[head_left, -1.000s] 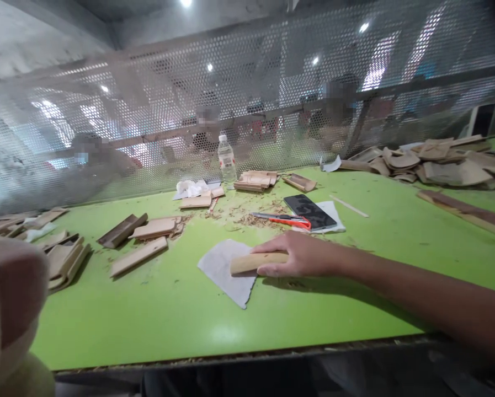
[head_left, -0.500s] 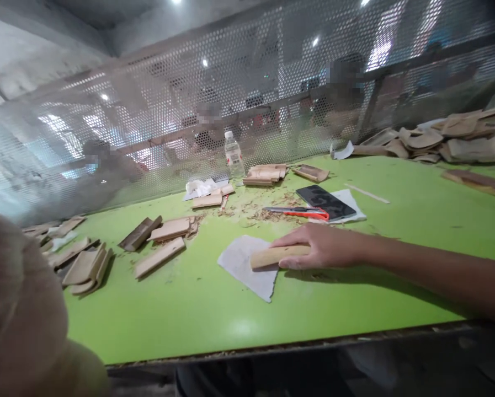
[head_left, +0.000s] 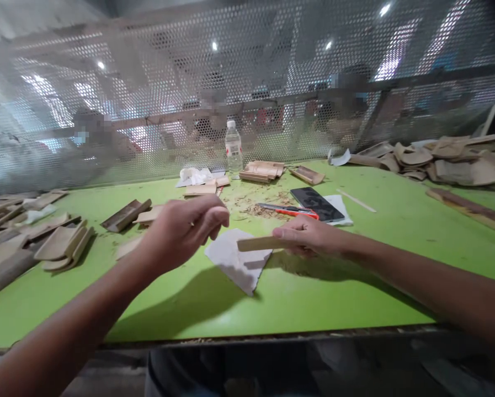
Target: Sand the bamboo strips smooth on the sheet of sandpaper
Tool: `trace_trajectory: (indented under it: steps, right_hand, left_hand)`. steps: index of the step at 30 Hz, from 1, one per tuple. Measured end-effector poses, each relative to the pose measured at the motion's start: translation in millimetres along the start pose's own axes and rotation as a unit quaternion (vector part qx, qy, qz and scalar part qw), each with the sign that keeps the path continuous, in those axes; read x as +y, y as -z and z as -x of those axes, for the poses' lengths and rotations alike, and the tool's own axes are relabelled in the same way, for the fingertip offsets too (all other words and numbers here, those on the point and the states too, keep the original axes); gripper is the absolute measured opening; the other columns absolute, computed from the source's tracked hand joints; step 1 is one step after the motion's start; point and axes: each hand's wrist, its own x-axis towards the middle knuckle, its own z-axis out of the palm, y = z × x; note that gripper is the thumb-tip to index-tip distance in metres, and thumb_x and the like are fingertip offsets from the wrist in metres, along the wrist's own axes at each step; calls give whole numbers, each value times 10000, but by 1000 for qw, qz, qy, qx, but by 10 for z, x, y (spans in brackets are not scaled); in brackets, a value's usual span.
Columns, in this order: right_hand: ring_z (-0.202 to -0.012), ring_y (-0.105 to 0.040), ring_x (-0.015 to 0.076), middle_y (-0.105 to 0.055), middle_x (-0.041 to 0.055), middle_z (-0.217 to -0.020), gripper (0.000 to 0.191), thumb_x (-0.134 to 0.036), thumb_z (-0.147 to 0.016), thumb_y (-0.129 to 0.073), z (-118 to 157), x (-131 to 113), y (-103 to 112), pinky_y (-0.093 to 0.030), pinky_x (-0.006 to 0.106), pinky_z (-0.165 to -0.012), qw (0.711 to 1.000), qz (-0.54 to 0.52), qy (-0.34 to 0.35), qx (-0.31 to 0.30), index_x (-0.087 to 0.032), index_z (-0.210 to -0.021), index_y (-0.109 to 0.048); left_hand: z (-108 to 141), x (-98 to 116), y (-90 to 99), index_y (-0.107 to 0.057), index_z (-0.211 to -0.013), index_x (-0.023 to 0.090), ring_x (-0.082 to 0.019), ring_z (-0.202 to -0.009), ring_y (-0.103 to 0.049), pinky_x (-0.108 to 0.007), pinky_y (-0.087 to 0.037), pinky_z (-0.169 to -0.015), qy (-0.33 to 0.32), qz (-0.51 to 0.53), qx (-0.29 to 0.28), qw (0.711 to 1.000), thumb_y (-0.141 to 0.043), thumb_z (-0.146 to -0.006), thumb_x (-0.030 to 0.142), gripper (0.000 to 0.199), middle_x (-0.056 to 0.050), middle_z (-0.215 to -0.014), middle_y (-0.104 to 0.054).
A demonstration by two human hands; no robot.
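My right hand [head_left: 307, 236] grips a short, flat piece of bamboo [head_left: 257, 243] between thumb and fingers. The bamboo's free end points left and is held above a piece of whitish paper [head_left: 234, 264] that looks like sandpaper. My left hand [head_left: 185, 229] hovers just left of the paper, its fingers curled in; anything inside them is hidden. Behind my right hand lies a red and grey utility knife [head_left: 288, 210] among shavings, beside a black phone [head_left: 315, 204] on a white sheet.
Bamboo pieces [head_left: 63, 242] are heaped on the left of the green table [head_left: 313, 303], with a larger pile [head_left: 450, 157] at the back right. A water bottle [head_left: 233, 149] stands by the perforated metal screen [head_left: 160, 88]. People are faintly visible through it.
My left hand has come in over the table beside the paper. My right hand has lifted the bamboo off the paper and turned it edge-on. The view has shifted slightly.
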Motion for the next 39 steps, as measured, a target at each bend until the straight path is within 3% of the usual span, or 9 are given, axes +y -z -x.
trace_trajectory:
  steps: [4,7,13,24,28,31,34,36,39]
  right_hand:
    - [-399,-310,86,-379,-64,-463,620,-743,-895,-566,-10,24,-31,-236,249,-397,991,-134,-12,-19,-214,-588,-466]
    - [-404,-270,75,-357,-79,-474,590,-716,-902,-591,17,9,-59,-207,230,-382,979,-199,-23,-39,-214,-625,-454]
    - [-361,-257,71,-367,-74,-423,593,-682,-964,-514,96,25,-75,-220,230,-367,963,-223,-90,-122,-213,-607,-449]
    - [-345,-256,68,-402,-72,-428,574,-706,-925,-556,129,-32,-86,-214,213,-340,957,-223,-100,-159,-204,-656,-487]
    - [-367,-295,73,-419,-56,-463,596,-715,-918,-546,107,-28,-49,-260,220,-360,968,-187,-82,-145,-205,-617,-471]
    - [-449,-468,125,-551,1,-559,581,-718,-911,-545,77,-34,25,-383,255,-439,998,-49,-23,-24,-180,-708,-635]
    - [-867,-709,270,-769,101,-983,523,-644,-937,-562,43,-22,80,-545,369,-754,983,150,38,98,-203,-1114,-780]
    - [-1118,-680,335,-740,112,-1251,529,-590,-941,-581,24,7,75,-517,446,-945,963,243,57,106,-233,-1301,-733]
    - [-1140,-673,352,-718,140,-1303,567,-559,-958,-556,12,58,19,-506,475,-969,943,318,70,73,-207,-1384,-683]
  left_hand:
    - [-52,-115,-290,-647,-828,150,-126,-513,-522,-214,-344,-486,-17,29,-137,990,-419,-1034,675,608,2,-627,-594]
    - [14,-98,-495,-660,-793,142,-108,-477,-486,-205,-306,-463,-4,48,-178,983,-524,-1029,529,474,12,-592,-573]
    - [166,29,-594,-742,-790,141,-89,-507,-536,-169,-374,-487,-9,188,-195,963,-491,-1048,327,405,-5,-641,-662]
    - [201,-8,-642,-685,-674,141,-82,-451,-492,-199,-344,-456,-88,195,-121,969,-622,-986,318,364,12,-556,-596]
    - [180,-5,-623,-691,-732,161,-101,-488,-532,-205,-375,-495,-50,168,-153,973,-557,-1024,353,374,12,-598,-611]
    - [144,-87,-611,-705,-1059,156,-202,-772,-680,-267,-503,-691,32,99,-144,984,-527,-1035,464,357,-68,-900,-727]
    - [125,-222,-620,-376,-1553,129,-367,-1301,-544,-441,-456,-1035,93,42,-155,983,-627,-939,636,835,-202,-1484,-531]
    - [127,-297,-628,-141,-1646,127,-408,-1443,-393,-498,-347,-1148,114,22,-216,970,-627,-901,721,1070,-209,-1618,-366]
    - [139,-347,-627,-50,-1660,110,-402,-1511,-281,-487,-265,-1206,114,7,-283,952,-534,-939,762,1085,-182,-1672,-267]
